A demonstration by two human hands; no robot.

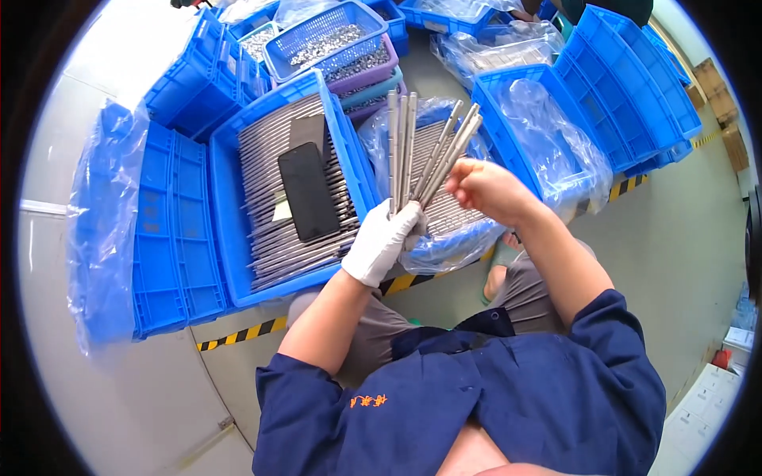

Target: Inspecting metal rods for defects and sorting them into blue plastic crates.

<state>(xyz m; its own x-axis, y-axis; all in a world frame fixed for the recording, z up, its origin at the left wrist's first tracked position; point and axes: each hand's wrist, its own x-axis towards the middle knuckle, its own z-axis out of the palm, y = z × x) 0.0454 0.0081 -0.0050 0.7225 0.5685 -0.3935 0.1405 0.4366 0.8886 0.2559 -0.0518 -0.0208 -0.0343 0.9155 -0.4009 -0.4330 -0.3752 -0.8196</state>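
My left hand [379,244], in a white glove, is closed around the lower ends of several slim metal rods [403,151]. They fan upward and apart in two loose groups. My bare right hand [494,193] is just right of the bundle, fingers curled together close to the rightmost rods; whether a rod is between them is hard to see. Beneath the hands, more rods lie side by side in a plastic-lined crate [440,252]. To the left, a blue crate [225,198] holds rows of similar rods, with a black smartphone [308,192] on top.
Beside the phone are a dark flat block [308,133] and a pale paper slip [282,208]. Baskets of small metal parts [325,44] are stacked behind. Blue crates [171,230] stand left, and a crate with clear plastic [548,135] right. Striped tape [238,337] marks the floor.
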